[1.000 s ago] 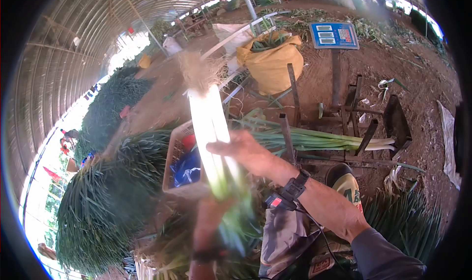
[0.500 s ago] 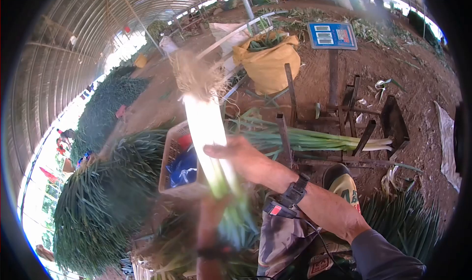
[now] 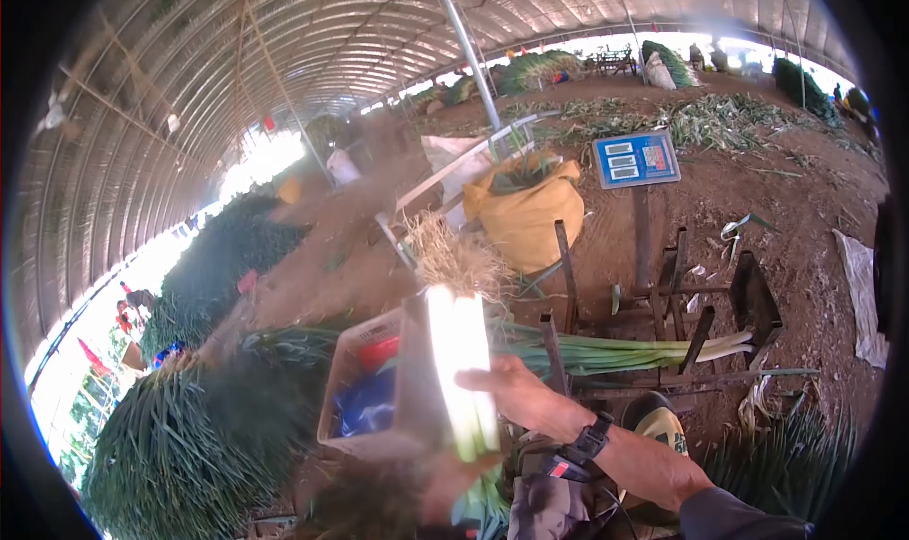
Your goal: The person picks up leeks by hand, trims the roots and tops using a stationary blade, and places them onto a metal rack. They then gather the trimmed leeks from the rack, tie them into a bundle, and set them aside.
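Note:
A bundle of long green onions [image 3: 461,351] stands nearly upright before me, its pale roots at the top and its green leaves below. My right hand [image 3: 516,393] is closed round the white stalks from the right, with the thumb across them. Lower down, my left hand [image 3: 450,478] is blurred against the green part of the bundle, and its fingers cannot be made out clearly. Behind the bundle is a plastic basket [image 3: 331,403] with a blue bag [image 3: 366,405] and a red item [image 3: 379,352] inside.
More onions [image 3: 644,353] lie across a metal frame [image 3: 753,298] on the right. Beyond it stand a blue scale display [image 3: 636,159] and a yellow sack [image 3: 530,220]. Large onion heaps [image 3: 180,436] lie at the left. My shoe [image 3: 653,426] is below the frame.
The view has tilted up, showing more roof. The bundle and my right hand now appear lower and further right, with the bundle more upright. My right hand keeps its hold.

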The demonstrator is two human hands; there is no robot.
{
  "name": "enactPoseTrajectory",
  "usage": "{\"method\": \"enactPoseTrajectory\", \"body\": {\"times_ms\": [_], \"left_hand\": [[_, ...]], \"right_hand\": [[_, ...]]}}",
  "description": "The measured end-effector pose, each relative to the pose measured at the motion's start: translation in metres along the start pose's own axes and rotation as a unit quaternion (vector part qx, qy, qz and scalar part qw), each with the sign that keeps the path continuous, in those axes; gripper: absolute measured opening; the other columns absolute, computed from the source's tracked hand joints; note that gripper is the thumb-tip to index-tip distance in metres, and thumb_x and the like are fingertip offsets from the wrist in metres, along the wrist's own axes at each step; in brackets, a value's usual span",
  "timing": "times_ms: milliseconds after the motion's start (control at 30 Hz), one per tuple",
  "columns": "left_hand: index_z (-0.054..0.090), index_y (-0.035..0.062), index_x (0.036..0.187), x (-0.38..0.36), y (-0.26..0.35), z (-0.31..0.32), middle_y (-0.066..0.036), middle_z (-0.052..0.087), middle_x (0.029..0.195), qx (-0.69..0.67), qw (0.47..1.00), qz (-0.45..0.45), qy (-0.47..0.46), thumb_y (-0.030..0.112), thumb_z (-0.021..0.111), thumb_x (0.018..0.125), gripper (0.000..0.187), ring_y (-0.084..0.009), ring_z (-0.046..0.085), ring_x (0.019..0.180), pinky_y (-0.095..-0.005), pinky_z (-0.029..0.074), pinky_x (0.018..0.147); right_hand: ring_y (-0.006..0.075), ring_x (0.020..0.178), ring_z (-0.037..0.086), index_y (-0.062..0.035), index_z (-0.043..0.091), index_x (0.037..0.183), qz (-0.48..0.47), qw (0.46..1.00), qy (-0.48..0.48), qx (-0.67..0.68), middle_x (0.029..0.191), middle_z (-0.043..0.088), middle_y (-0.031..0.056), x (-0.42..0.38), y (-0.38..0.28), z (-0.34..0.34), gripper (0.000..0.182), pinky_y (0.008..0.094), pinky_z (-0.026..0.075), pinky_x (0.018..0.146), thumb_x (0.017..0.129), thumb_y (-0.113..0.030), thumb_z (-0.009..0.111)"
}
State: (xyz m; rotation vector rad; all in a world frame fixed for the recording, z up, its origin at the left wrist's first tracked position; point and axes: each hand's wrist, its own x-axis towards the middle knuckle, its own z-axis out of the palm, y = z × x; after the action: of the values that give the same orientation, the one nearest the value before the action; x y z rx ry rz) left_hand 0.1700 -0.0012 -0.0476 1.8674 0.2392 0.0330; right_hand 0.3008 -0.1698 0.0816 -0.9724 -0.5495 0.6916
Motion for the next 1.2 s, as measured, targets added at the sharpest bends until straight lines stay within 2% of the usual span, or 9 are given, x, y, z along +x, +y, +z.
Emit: {"method": "enactPoseTrajectory", "body": {"times_ms": [200, 267, 400, 533, 633, 733, 867, 1000, 1200], "left_hand": [[0.07, 0.0009, 0.118, -0.006, 0.054, 0.011, -0.009, 0.073, 0.102, 0.027, 0.999, -0.011, 0.016, 0.009, 0.075, 0.089, 0.03, -0.0154, 0.069, 0.087, -0.0306, 0.057, 0.072], [0.069, 0.0004, 0.121, -0.012, 0.079, 0.007, -0.008, 0.074, 0.104, -0.043, 0.999, -0.026, 0.012, 0.001, 0.075, 0.089, 0.032, -0.0137, 0.069, 0.086, -0.0283, 0.058, 0.072], [0.076, 0.0003, 0.101, 0.018, 0.107, -0.015, -0.005, 0.073, 0.08, 0.092, 0.987, -0.04, 0.125, 0.012, 0.083, 0.082, 0.023, -0.0126, 0.067, 0.07, -0.0286, 0.054, 0.06], [0.074, -0.0021, 0.088, 0.054, 0.169, -0.049, -0.007, 0.07, 0.073, 0.19, 0.97, 0.068, 0.134, 0.01, 0.077, 0.079, 0.016, -0.0145, 0.063, 0.06, -0.0307, 0.05, 0.055], [0.07, -0.005, 0.089, 0.093, 0.211, -0.059, -0.012, 0.069, 0.072, 0.309, 0.922, 0.147, 0.182, 0.007, 0.069, 0.078, 0.016, -0.0199, 0.065, 0.062, -0.0369, 0.051, 0.058], [0.065, -0.0048, 0.106, 0.112, 0.282, -0.012, -0.024, 0.069, 0.083, 0.399, 0.895, 0.051, 0.194, 0.003, 0.065, 0.081, 0.026, -0.0393, 0.07, 0.08, -0.0475, 0.054, 0.072], [0.054, -0.0015, 0.125, 0.198, 0.263, 0.022, -0.026, 0.064, 0.111, 0.576, 0.769, 0.234, 0.151, -0.005, 0.069, 0.078, 0.05, -0.0435, 0.064, 0.102, -0.0529, 0.052, 0.088], [0.053, 0.0025, 0.116, 0.268, 0.255, 0.118, -0.016, 0.059, 0.104, 0.663, 0.632, 0.395, 0.069, -0.004, 0.07, 0.074, 0.046, -0.0357, 0.058, 0.104, -0.0454, 0.048, 0.093], [0.054, 0.0012, 0.115, 0.345, 0.202, 0.263, -0.015, 0.058, 0.101, 0.64, 0.575, 0.509, -0.008, 0.003, 0.068, 0.075, 0.043, -0.0319, 0.057, 0.097, -0.042, 0.047, 0.086]], "right_hand": [[0.022, 0.101, 0.069, 0.0033, 0.063, 0.13, -0.031, 0.965, 0.004, -0.262, 0.115, 0.073, 0.0129, -0.005, 0.014, -0.055, 0.051, 0.038, 0.055, 0.091, 0.094, -0.032, 0.074], [0.023, 0.098, 0.073, -0.004, 0.063, 0.13, -0.038, 0.855, -0.011, -0.517, 0.109, 0.073, 0.0164, -0.028, -0.031, -0.047, 0.048, 0.0392, 0.058, 0.086, 0.094, -0.033, 0.074], [0.036, 0.086, 0.071, -0.0047, 0.065, 0.121, -0.265, 0.717, -0.016, -0.645, 0.1, 0.07, 0.0213, -0.06, -0.076, -0.073, 0.042, 0.0429, 0.058, 0.077, 0.093, -0.035, 0.072], [0.038, 0.073, 0.067, -0.0051, 0.061, 0.093, -0.297, 0.709, -0.004, -0.639, 0.078, 0.063, 0.0144, -0.103, -0.093, -0.118, 0.028, 0.0468, 0.055, 0.067, 0.088, -0.03, 0.072], [0.0382, 0.075, 0.067, -0.0044, 0.061, 0.091, -0.175, 0.742, 0.054, -0.645, 0.083, 0.066, 0.0147, -0.143, -0.098, -0.166, 0.029, 0.0465, 0.055, 0.067, 0.088, -0.031, 0.072], [0.0277, 0.082, 0.073, -0.002, 0.067, 0.109, -0.148, 0.774, 0.192, -0.585, 0.091, 0.072, 0.0148, -0.18, -0.117, -0.21, 0.025, 0.0376, 0.059, 0.075, 0.091, -0.018, 0.073], [0.0215, 0.086, 0.074, -0.0006, 0.069, 0.115, -0.162, 0.764, 0.333, -0.528, 0.094, 0.074, 0.0133, -0.203, -0.156, -0.248, 0.027, 0.0343, 0.06, 0.08, 0.093, -0.016, 0.073], [0.0267, 0.105, 0.07, -0.0001, 0.061, 0.13, -0.219, 0.636, 0.301, -0.676, 0.115, 0.07, 0.016, -0.198, -0.194, -0.28, 0.05, 0.0381, 0.058, 0.087, 0.089, -0.024, 0.077], [0.0328, 0.133, 0.051, 0.0016, 0.048, 0.142, -0.146, 0.422, 0.169, -0.879, 0.136, 0.059, 0.0183, -0.149, -0.191, -0.386, 0.077, 0.0452, 0.043, 0.113, 0.083, -0.038, 0.078]]}}
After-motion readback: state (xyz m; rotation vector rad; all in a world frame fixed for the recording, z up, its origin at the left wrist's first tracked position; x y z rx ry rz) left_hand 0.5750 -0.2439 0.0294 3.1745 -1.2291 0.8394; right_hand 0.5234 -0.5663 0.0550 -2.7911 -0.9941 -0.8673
